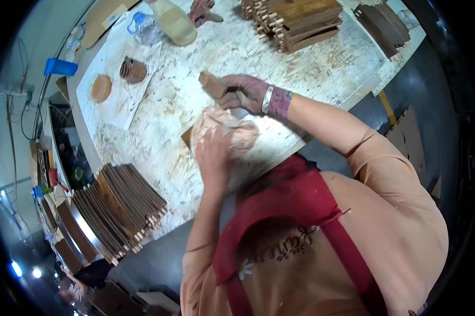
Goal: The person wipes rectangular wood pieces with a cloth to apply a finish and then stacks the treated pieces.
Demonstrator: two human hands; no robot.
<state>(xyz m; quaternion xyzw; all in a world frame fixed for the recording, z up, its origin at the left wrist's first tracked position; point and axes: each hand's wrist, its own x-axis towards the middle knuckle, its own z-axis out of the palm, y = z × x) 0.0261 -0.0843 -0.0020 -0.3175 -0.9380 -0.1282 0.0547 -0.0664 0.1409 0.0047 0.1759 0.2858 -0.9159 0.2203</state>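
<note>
My left hand [214,152], bare and slightly blurred, presses its fingers into a crumpled pale pink cloth [243,136] on the table. A brown corner [186,137] of something flat sticks out from under the cloth's left side; the rest is covered. Just beyond, my right hand [246,94], in a stained purple glove with a silvery band at the wrist, is closed round a small brown block-like piece [211,85]. Its far end juts out to the left of the fingers. The right hand's lower edge is close to the cloth.
The stained white table [164,126] bears stacks of brown slats with pale pegs at far right [308,23] and near left [119,203]. At the far left stand a cloudy bottle [175,23], a clear jug [142,29], a coiled brown roll [133,70] and a round tan disc [101,88].
</note>
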